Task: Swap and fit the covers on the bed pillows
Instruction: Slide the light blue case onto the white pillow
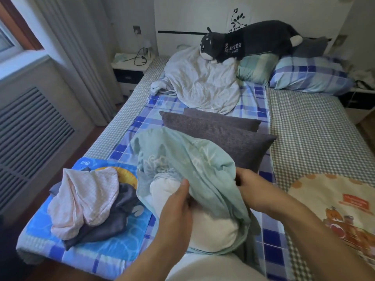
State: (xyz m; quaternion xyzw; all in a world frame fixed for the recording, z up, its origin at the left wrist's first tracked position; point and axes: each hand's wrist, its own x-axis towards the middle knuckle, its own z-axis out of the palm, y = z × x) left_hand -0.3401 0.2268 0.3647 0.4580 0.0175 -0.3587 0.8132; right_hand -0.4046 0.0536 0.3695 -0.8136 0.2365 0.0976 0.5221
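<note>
head: unreadable white writing, plush dog [251, 40]

Pale green cover [194, 165] half-drawn over white pillow [211, 230] on bed.

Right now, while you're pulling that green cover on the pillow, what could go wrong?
1. The green cover is bunched, and much of the white pillow is bare. It may twist or snag.
2. The left hand and right hand both grip the cover near its opening, so a hard tug might strain the fabric.
3. The pillow could nudge the heap of loose covers toward the bed's edge.
</note>
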